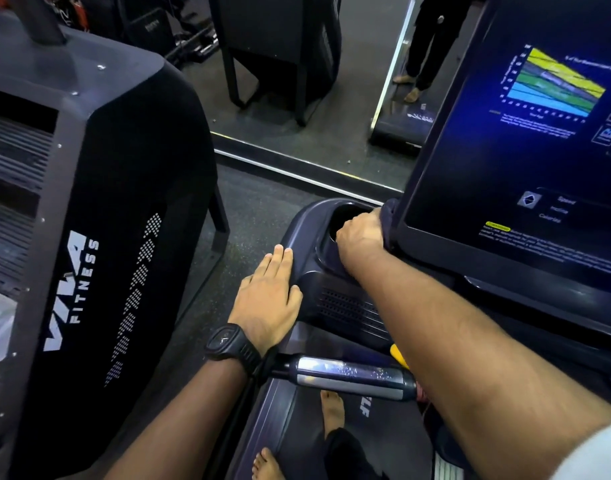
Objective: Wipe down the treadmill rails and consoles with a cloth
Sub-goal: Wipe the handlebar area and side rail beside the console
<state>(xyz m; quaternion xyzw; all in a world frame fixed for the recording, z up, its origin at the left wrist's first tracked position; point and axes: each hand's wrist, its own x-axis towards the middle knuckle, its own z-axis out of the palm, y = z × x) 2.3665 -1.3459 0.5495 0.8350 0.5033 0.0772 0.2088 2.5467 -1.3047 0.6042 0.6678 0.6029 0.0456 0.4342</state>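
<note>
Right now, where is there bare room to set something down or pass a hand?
Free: the vented panel between the left hand and right forearm; the floor strip left of it. Crowded: the cup holder, where the right hand grips the cloth beside the screen.

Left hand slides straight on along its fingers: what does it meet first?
Likely nothing close. The left hand lies flat on the dark plastic treadmill console edge, fingers pointing forward past its rounded corner. Beyond is dark speckled floor, then the silver strip at the mirror's foot. Depth is unclear.
</note>
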